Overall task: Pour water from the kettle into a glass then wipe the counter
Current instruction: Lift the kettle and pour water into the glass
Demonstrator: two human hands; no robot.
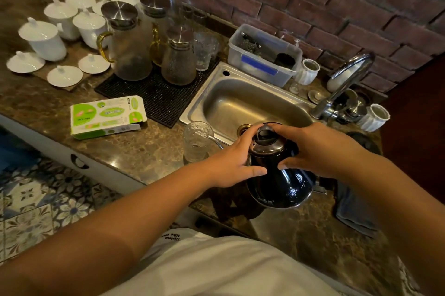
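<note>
Looking down from the head view: black kettle (277, 170) tilted toward ten o'clock above the brown stone desk (134, 151), held between both hands. Left hand (231, 163) spread against the kettle's left side, thumb along the body, fingers reaching up by the lid. Right hand (313, 151) curled round the right side and top, fingertip touching the lid knob. Thin curved spout (215, 140) reaching to the rim of the glass (196, 142), upright on the desk at ten o'clock from the kettle, just beside the steel sink (250, 103). Green-and-white box (108, 116) lying flat farther out at nine o'clock. Grey cloth (354, 211) on the desk at four o'clock from the kettle. Glass jugs (130, 47) on a black mat (154, 95) at eleven o'clock.
</note>
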